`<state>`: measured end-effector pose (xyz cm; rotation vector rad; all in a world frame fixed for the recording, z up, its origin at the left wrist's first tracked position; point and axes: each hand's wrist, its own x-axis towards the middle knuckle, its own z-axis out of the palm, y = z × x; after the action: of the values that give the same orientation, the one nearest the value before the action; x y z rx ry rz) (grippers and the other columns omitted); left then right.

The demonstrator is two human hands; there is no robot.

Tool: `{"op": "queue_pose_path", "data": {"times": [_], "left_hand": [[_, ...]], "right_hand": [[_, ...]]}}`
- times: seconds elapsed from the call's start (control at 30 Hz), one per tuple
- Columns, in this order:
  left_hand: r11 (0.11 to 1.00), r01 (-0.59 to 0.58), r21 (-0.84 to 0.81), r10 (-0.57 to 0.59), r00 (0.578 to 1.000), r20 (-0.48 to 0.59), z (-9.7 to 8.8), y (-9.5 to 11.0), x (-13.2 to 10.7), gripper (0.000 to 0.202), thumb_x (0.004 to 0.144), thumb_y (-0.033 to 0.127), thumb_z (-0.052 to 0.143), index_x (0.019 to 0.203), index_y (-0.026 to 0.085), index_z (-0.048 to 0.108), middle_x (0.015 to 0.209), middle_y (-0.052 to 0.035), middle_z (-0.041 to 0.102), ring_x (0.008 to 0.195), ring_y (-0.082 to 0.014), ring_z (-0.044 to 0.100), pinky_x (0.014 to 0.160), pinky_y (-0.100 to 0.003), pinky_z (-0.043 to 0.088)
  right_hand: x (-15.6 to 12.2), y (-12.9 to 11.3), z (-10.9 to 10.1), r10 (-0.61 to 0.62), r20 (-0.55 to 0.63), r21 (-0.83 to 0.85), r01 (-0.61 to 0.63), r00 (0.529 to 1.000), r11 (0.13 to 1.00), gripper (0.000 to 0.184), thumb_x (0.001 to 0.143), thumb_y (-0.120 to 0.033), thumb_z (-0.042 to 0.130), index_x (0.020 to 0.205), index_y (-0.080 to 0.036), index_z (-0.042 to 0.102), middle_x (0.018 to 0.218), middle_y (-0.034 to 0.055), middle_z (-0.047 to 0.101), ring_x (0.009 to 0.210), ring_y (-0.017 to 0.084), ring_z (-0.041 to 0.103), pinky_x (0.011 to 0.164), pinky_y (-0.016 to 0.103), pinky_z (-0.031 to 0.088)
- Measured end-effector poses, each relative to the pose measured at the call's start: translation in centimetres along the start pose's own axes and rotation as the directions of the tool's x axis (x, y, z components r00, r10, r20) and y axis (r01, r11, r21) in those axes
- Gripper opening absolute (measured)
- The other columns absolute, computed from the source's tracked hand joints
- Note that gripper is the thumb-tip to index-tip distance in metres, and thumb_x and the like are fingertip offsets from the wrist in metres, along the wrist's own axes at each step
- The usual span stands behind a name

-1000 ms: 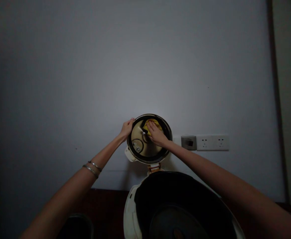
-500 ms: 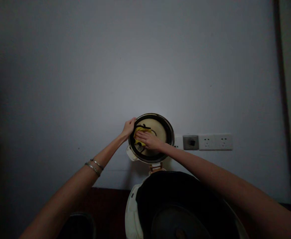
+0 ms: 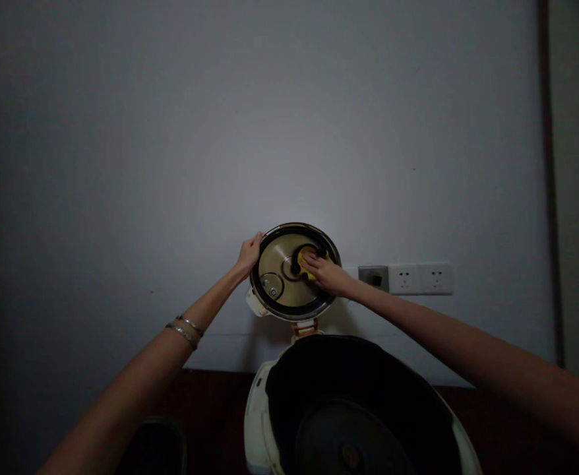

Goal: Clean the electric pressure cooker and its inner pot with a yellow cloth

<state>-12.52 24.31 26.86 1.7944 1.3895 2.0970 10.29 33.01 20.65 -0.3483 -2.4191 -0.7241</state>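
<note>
The round lid point(image 3: 279, 254) of a white electric cooker stands raised against the wall, its metal inner face toward me. Its left rim is gripped by my left hand point(image 3: 248, 254), with the fingers partly hidden behind the edge. My right hand point(image 3: 330, 274) presses a yellow cloth with a black border point(image 3: 303, 256) flat against the right part of the inner face. Below, joined by a hinge point(image 3: 304, 328), sits the cooker body point(image 3: 257, 422) with its dark, hollow inside facing up. A round valve fitting point(image 3: 272, 285) shows at the lid's lower left.
Wall sockets point(image 3: 421, 279) and a grey switch plate point(image 3: 374, 278) are on the pale wall point(image 3: 171, 132), right of the lid. The cooker rests on a dark red surface point(image 3: 215, 396). A dark rounded object point(image 3: 153, 448) lies at the lower left, too dim to name.
My right hand has slid the yellow cloth from the left part of the lid's inner face to the right, uncovering the valve fitting. My left hand keeps its hold on the rim.
</note>
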Motion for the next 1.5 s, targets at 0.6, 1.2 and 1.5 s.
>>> {"op": "queue_pose_path", "data": {"times": [0.6,1.2,1.5], "left_hand": [[0.999,0.004,0.040,-0.004,1.000,0.003,0.4,0.2,0.2,0.056,0.074,0.063,0.048,0.081,0.011,0.069,0.073,-0.0045,0.067,0.070,-0.0169,0.055,0.066,-0.027,0.042],[0.999,-0.001,0.033,0.001,1.000,-0.004,0.5,0.9,-0.1,0.053,0.074,0.061,0.048,0.079,0.012,0.068,0.072,-0.0029,0.066,0.069,-0.0161,0.054,0.065,-0.026,0.043],[0.999,-0.008,0.051,0.009,1.000,-0.020,0.4,0.7,0.1,0.051,0.074,0.059,0.049,0.077,0.012,0.068,0.071,-0.0026,0.066,0.071,-0.0168,0.054,0.067,-0.027,0.042]], "right_hand": [[2.0,-1.3,1.1,-0.139,-0.064,-0.084,0.134,0.988,0.987,0.067,0.082,-0.016,0.051,0.143,-0.018,0.025,0.151,0.0111,0.020,0.138,0.026,0.020,0.105,0.046,0.027],[2.6,-3.5,1.2,-0.128,-0.039,0.010,0.129,0.991,0.992,0.063,0.083,-0.025,0.052,0.141,-0.017,0.030,0.150,0.0127,0.024,0.137,0.026,0.022,0.107,0.045,0.028],[7.1,-1.3,-1.5,-0.198,0.032,-0.075,0.200,0.980,0.977,0.059,0.083,-0.022,0.053,0.139,-0.024,0.035,0.149,0.0070,0.030,0.134,0.027,0.029,0.104,0.050,0.027]]}}
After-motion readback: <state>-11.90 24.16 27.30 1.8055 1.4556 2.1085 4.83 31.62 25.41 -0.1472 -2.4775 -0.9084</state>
